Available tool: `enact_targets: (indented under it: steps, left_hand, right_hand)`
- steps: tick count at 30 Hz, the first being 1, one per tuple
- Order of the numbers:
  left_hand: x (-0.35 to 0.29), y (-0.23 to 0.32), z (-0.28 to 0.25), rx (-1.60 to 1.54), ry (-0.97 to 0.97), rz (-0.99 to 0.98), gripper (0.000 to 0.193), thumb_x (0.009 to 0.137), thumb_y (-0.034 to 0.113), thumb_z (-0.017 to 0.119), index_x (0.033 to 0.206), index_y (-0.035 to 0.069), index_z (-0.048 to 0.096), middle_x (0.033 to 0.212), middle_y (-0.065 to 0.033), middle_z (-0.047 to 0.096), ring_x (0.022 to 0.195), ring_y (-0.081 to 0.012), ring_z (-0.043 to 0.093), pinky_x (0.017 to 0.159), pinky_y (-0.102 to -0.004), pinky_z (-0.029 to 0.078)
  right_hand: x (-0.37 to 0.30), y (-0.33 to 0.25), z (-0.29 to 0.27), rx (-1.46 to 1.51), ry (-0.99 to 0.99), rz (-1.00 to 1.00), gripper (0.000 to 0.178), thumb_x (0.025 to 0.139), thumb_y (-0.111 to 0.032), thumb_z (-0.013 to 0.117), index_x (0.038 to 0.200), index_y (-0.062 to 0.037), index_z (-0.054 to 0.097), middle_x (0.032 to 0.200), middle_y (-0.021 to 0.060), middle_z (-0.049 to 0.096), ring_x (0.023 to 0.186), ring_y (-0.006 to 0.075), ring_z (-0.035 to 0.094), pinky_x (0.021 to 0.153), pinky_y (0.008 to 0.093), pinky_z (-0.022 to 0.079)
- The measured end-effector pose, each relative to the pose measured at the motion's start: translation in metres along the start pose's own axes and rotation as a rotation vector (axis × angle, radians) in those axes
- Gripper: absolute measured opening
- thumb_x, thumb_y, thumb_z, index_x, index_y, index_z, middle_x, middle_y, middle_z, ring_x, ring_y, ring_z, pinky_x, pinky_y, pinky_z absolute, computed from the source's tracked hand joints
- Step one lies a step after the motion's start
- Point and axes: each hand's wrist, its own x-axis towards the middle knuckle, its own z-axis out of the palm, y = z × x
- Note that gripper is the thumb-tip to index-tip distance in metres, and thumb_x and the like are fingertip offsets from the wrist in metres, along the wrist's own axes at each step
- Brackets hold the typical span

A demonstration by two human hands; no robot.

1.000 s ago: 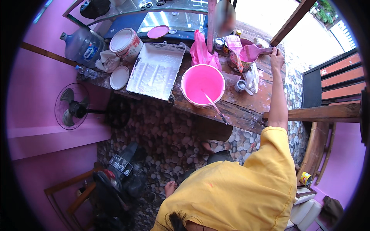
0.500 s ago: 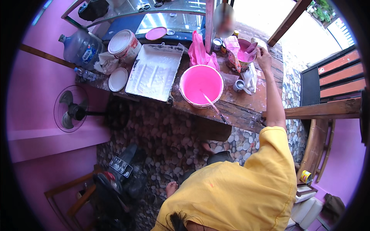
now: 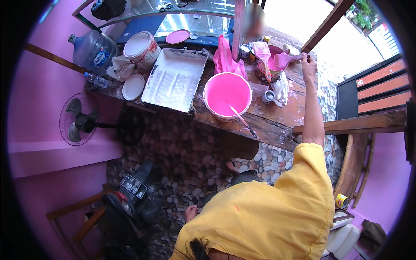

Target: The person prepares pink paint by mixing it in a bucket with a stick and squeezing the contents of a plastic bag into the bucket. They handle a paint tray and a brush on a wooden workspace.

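My right hand [image 3: 309, 67] is stretched far forward and closed on the handle of a paintbrush [image 3: 282, 62] with wide pink bristles. The bristles are at the right rim of a small paint bucket [image 3: 261, 73] with pink paint inside. Another pink paintbrush [image 3: 262, 54] leans on that bucket's left side, its handle pointing down. Nearer to me stands a larger white bucket [image 3: 226, 117] coated pink inside, with a thin stick [image 3: 242, 120] resting over its rim. Low beside my body, my left hand [image 3: 191, 213] is curled closed, with nothing seen in it.
Left on the wooden table [image 3: 277, 136] are a white paint tray [image 3: 175, 82], a lidded tub [image 3: 141, 47] and a water jug [image 3: 91, 54]. A pink plastic bag [image 3: 227, 60] and a small can [image 3: 268, 96] stand near the buckets. A wooden beam [image 3: 351, 126] juts in from the right.
My right hand has moved to the right and slightly forward, drawing the paintbrush to the bucket's right rim. More of its handle shows now. The left hand stays low.
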Motion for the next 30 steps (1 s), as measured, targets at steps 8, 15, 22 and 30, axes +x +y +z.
enact_targets:
  steps: [8, 15, 22, 30]
  left_hand:
    - [0.040, -0.044, 0.001, -0.234, -0.135, 0.015, 0.015, 0.088, 0.012, 0.056, 0.099, 0.002, 0.058, 0.079, -0.0063, 0.063, 0.072, -0.0132, 0.060, 0.061, -0.0256, 0.048]
    - [0.022, 0.008, 0.003, -0.024, -0.050, 0.022, 0.017, 0.088, 0.017, 0.057, 0.100, 0.005, 0.060, 0.082, -0.0046, 0.065, 0.071, -0.0113, 0.059, 0.060, -0.0246, 0.046]
    - [0.030, 0.008, 0.014, -0.067, -0.043, -0.007, 0.020, 0.088, 0.020, 0.058, 0.101, 0.004, 0.059, 0.084, -0.0050, 0.064, 0.075, -0.0115, 0.059, 0.066, -0.0251, 0.046]
    - [0.049, -0.010, -0.001, 0.220, -0.024, 0.168, 0.021, 0.085, 0.018, 0.059, 0.099, 0.003, 0.062, 0.085, -0.0082, 0.066, 0.080, -0.0149, 0.062, 0.072, -0.0276, 0.048]
  right_hand:
    - [-0.011, -0.023, -0.008, 0.349, -0.165, -0.101, 0.021, 0.093, -0.019, 0.050, 0.106, -0.0038, 0.057, 0.080, 0.0072, 0.063, 0.071, 0.0121, 0.063, 0.059, 0.0263, 0.049]
    - [-0.027, -0.058, -0.015, 0.034, -0.242, -0.415, 0.019, 0.090, -0.021, 0.052, 0.104, -0.0091, 0.055, 0.086, 0.0111, 0.066, 0.080, 0.0251, 0.065, 0.066, 0.0329, 0.048]
    - [-0.046, -0.077, -0.017, 0.022, -0.390, -0.688, 0.016, 0.088, -0.018, 0.057, 0.101, -0.0089, 0.053, 0.080, 0.0139, 0.064, 0.072, 0.0258, 0.065, 0.061, 0.0349, 0.048]
    - [-0.021, -0.050, -0.001, 0.000, 0.175, -0.339, 0.024, 0.089, -0.025, 0.052, 0.093, -0.0014, 0.052, 0.077, 0.0217, 0.063, 0.074, 0.0364, 0.064, 0.064, 0.0428, 0.048]
